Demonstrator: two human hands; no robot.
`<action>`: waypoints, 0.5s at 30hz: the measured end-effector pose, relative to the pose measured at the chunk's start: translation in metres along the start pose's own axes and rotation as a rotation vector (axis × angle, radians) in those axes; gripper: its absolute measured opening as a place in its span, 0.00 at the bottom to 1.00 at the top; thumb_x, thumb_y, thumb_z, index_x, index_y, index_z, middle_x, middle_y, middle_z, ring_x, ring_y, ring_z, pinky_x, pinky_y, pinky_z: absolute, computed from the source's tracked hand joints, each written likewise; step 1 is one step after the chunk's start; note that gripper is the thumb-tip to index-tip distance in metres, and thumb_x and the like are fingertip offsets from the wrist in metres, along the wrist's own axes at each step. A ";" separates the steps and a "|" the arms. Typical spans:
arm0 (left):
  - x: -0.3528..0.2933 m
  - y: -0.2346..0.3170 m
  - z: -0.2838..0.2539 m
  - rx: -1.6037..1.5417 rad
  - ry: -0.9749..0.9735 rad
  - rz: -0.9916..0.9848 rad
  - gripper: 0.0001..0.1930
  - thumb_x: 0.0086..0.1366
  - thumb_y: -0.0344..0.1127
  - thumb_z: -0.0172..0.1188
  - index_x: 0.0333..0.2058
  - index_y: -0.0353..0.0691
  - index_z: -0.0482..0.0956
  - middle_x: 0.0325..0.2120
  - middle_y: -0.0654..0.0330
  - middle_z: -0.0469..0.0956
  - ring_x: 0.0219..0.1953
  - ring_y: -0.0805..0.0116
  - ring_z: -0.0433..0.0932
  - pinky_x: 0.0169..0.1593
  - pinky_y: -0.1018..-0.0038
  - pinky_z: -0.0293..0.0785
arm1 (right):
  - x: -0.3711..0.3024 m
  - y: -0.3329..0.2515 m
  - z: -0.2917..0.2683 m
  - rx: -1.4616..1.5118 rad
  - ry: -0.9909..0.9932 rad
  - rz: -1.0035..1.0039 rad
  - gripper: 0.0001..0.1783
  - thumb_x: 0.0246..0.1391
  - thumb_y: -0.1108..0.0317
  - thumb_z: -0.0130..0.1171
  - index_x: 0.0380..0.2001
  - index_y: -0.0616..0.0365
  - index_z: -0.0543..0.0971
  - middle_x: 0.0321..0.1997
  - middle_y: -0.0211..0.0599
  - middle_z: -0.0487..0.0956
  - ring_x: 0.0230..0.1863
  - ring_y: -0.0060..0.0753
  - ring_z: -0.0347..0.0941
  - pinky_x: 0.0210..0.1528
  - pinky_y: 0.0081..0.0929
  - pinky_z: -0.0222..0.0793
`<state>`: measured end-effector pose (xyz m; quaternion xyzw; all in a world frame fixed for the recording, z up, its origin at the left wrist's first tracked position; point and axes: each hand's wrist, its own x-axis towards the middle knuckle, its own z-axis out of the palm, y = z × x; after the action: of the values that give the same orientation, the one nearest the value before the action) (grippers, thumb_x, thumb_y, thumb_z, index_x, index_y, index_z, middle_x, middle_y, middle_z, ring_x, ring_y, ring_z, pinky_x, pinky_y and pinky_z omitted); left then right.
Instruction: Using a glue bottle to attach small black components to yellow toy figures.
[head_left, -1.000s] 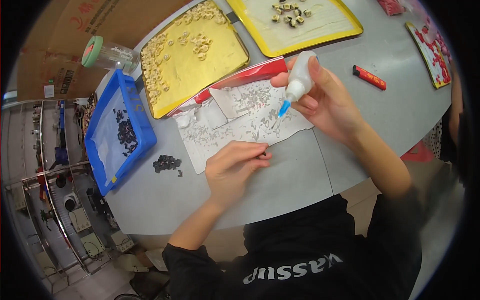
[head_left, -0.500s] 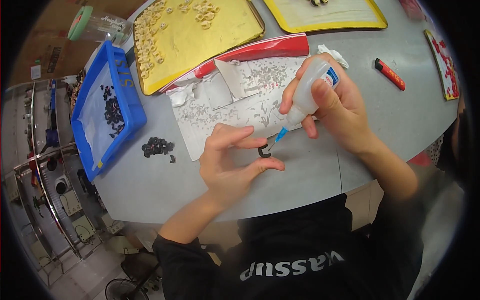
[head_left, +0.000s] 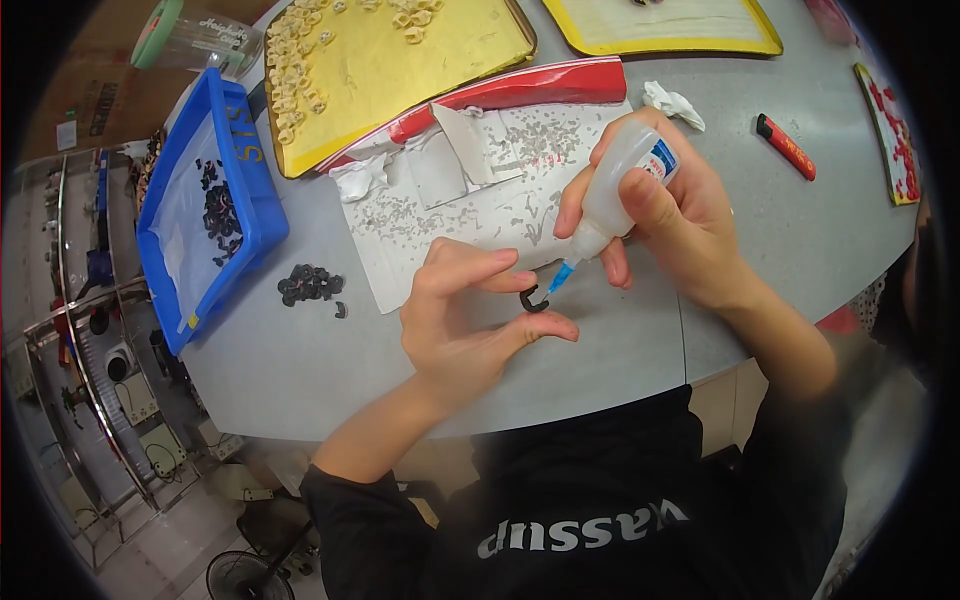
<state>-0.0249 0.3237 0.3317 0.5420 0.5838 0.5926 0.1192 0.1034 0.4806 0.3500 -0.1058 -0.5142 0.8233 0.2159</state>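
Note:
Between the thumb and fingertips of my left hand (head_left: 465, 315) is a small black C-shaped piece (head_left: 529, 300), its gap facing right. My right hand (head_left: 690, 220) grips a translucent squeeze bottle (head_left: 618, 190), tipped down to the left. The bottle's blue needle tip (head_left: 562, 276) points at the inside of the black piece; whether it touches cannot be made out. To the left of my left hand, a small heap of black pieces (head_left: 310, 284) lies on the grey table (head_left: 330, 390), with one loose piece (head_left: 341, 311) beside it.
A blue tray (head_left: 268, 205) with black pieces stands at left. White paper (head_left: 385, 285) with grey marks lies beyond my hands, below a red-edged strip (head_left: 560, 84). Farther back are yellow trays (head_left: 430, 60) (head_left: 660, 30). At right lies a red-and-black cutter-like object (head_left: 787, 148).
The needle tip has come closer to the black piece, which is turned slightly in my left fingers. The view has shifted a little; both hands keep their hold.

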 end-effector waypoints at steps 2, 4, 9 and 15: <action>0.000 0.000 0.000 -0.001 0.002 0.004 0.35 0.32 0.34 0.77 0.42 0.39 0.69 0.26 0.64 0.77 0.27 0.73 0.71 0.32 0.79 0.65 | 0.000 0.001 -0.001 0.005 -0.016 -0.005 0.13 0.60 0.63 0.50 0.39 0.60 0.62 0.32 0.44 0.78 0.19 0.22 0.72 0.20 0.18 0.68; 0.000 0.000 -0.001 0.001 -0.018 0.018 0.35 0.32 0.34 0.77 0.42 0.39 0.69 0.26 0.64 0.77 0.27 0.73 0.71 0.32 0.79 0.65 | 0.000 0.001 0.000 0.009 -0.016 0.001 0.13 0.60 0.63 0.50 0.39 0.59 0.62 0.32 0.44 0.78 0.19 0.22 0.72 0.20 0.18 0.68; 0.000 -0.001 -0.002 0.013 -0.016 0.034 0.35 0.32 0.35 0.77 0.41 0.40 0.69 0.26 0.64 0.77 0.27 0.74 0.71 0.31 0.80 0.64 | -0.001 -0.001 0.000 0.006 -0.022 0.008 0.13 0.60 0.62 0.50 0.39 0.59 0.62 0.32 0.44 0.78 0.19 0.22 0.72 0.20 0.18 0.68; 0.000 -0.001 -0.002 0.024 -0.022 0.048 0.35 0.32 0.36 0.77 0.41 0.40 0.67 0.25 0.64 0.77 0.26 0.74 0.71 0.31 0.80 0.63 | -0.001 0.000 -0.001 -0.003 -0.028 0.004 0.13 0.60 0.62 0.50 0.38 0.59 0.62 0.32 0.44 0.78 0.19 0.22 0.73 0.20 0.18 0.68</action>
<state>-0.0272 0.3222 0.3313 0.5637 0.5764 0.5822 0.1049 0.1045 0.4808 0.3496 -0.0954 -0.5181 0.8244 0.2068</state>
